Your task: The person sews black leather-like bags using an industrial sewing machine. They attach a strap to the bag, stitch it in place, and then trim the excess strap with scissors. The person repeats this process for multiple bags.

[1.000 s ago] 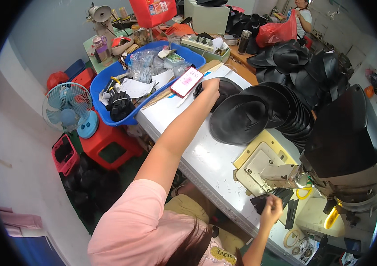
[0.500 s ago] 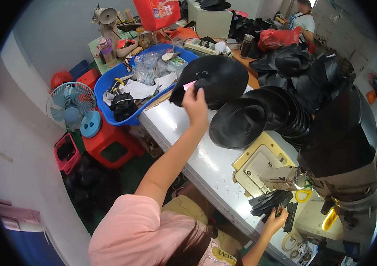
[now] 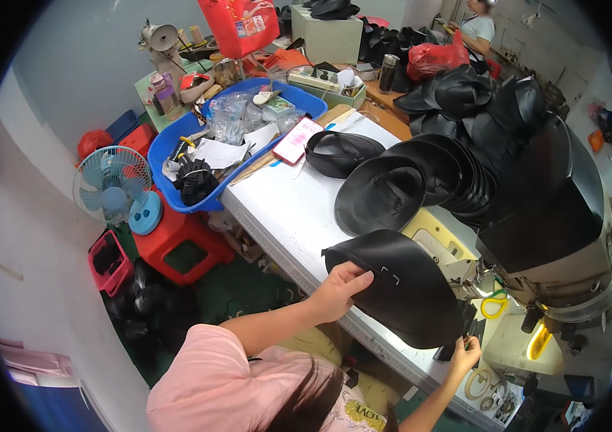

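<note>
A large curved black leather-like panel (image 3: 407,299) with small pale marks near its upper edge is held over the near side of the white table (image 3: 284,209). My left hand (image 3: 345,288) grips its left part, thumb on top. At the panel's lower right end my right hand (image 3: 466,353) is closed in a pinch; what lies between its fingertips is too small to make out. Several dark strips (image 3: 470,317) lie partly hidden behind the panel. Beyond it rest a stack of similar black panels (image 3: 381,198) and a folded black piece (image 3: 342,155).
A sewing machine (image 3: 536,288) stands at the right, its yellowish bed (image 3: 439,234) partly covered by the panel. Yellow-handled scissors (image 3: 493,306) lie beside it. A blue basin (image 3: 162,173), a phone (image 3: 295,144) and a fan (image 3: 113,183) are leftward. A person (image 3: 477,32) works far back.
My left hand has brought a black panel from the far pile toward me, uncovering the phone. My right hand has lifted off the strips to the panel's end.
</note>
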{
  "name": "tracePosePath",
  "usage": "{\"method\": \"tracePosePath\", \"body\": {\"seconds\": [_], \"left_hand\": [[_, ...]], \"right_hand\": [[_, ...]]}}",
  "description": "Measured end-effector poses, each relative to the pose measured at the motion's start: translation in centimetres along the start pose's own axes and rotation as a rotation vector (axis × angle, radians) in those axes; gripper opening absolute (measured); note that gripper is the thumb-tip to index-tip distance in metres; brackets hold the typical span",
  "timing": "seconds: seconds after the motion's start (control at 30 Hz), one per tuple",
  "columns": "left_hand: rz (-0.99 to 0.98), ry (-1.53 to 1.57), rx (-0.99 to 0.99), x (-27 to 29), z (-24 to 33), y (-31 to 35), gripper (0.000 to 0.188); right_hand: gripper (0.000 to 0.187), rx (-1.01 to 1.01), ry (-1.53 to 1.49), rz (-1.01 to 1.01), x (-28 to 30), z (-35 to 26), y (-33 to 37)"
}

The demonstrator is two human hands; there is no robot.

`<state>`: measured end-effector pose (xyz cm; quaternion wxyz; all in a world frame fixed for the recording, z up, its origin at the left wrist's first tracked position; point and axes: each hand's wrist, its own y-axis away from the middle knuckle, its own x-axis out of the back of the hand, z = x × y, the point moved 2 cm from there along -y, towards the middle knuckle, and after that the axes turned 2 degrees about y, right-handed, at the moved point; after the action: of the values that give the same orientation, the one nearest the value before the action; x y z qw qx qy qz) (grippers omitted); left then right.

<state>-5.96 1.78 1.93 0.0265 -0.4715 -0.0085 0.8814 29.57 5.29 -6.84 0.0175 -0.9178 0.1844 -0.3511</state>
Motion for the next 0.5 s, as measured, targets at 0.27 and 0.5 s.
{"method": "tracePosePath", "body": {"seconds": [0.27,0.5], "left_hand": [[-0.064,-0.290,0.123,-1.1,-1.4,0.2,0.020],[0.004,-0.430,0.043,-1.4,-2.1,0.0,0.021]], "right_hand": [[0.007,0.033,-0.293,0.075,2.7,-2.6,1.1],[0.014,0.069,-0.380,0.113,3.6,-4.9,2.1]]}}
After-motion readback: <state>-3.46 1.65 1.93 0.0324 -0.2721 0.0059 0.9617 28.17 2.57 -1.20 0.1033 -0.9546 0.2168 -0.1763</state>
